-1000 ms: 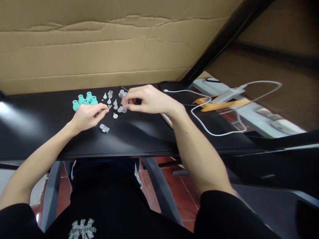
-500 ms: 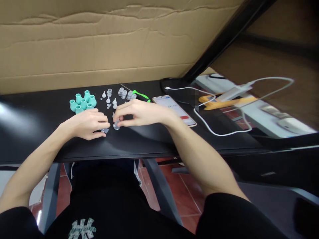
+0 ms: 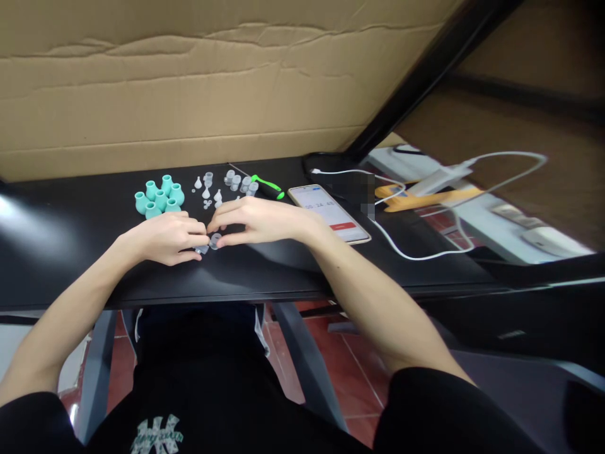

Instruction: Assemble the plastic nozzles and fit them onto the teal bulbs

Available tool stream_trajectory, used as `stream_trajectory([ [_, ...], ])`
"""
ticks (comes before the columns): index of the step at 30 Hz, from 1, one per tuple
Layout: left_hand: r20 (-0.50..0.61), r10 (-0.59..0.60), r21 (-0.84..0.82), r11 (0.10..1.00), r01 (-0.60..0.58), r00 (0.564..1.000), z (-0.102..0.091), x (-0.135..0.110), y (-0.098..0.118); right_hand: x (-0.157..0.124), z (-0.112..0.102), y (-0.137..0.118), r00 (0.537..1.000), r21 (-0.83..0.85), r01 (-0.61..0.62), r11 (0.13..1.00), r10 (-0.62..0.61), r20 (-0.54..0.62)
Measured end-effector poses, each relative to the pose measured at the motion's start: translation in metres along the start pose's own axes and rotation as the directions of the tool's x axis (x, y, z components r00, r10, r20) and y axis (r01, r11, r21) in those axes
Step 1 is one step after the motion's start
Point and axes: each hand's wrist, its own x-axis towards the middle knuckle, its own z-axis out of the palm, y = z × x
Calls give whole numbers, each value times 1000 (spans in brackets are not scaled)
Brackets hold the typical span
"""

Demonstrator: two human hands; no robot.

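Between the fingertips of my left hand (image 3: 172, 239) is a small clear plastic piece (image 3: 202, 250), partly covered by the fingers. My right hand (image 3: 250, 221) pinches a small clear cup-shaped plastic part (image 3: 215, 241) between thumb and fingers. The two pieces are close together, just over the black table; whether they touch I cannot tell. Beyond the hands are small white funnel-shaped parts (image 3: 206, 193) and several clear cylindrical parts (image 3: 235, 183). A cluster of teal vase-shaped pieces (image 3: 161, 200) stands just past my left hand.
A green-and-black screwdriver (image 3: 267, 186) lies behind the right hand. To its right are a phone (image 3: 331, 214) with a timer on screen, a white cable (image 3: 401, 255) and a yellow item (image 3: 425, 198). Cardboard (image 3: 189, 94) stands along the table's back edge.
My right hand has moved slightly left with the clear cup-shaped part, bringing it up close to the piece in my left hand. My left hand has stayed almost in place.
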Motion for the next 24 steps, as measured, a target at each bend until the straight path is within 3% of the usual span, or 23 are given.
stream_trajectory([
  [3, -47, -3, 15, 1000, 3, 999, 0, 0, 0, -1, 1, 7, 980, -129, -94, 987, 69, -188],
  [5, -88, -8, 43, 999, 11, 996, 0, -1, -1, 0, 4, 15, 936, -236, -220, 947, 136, -326],
  [7, -128, -6, 94, 995, 19, 992, 0, -1, -2, 3, 10, 23, 899, -305, -325, 895, 192, -394],
  [12, -250, -21, 182, 981, 68, 968, 2, -1, -6, 15, 26, 37, 870, -361, -431, 827, 275, -409],
  [18, -335, -23, 243, 964, 110, 942, 4, -2, -7, 16, 30, 45, 789, -292, -558, 777, 387, -477],
  [24, -371, -59, 131, 985, 115, 927, 6, -3, -7, 14, 27, 47, 805, -222, -541, 811, 423, -415],
])
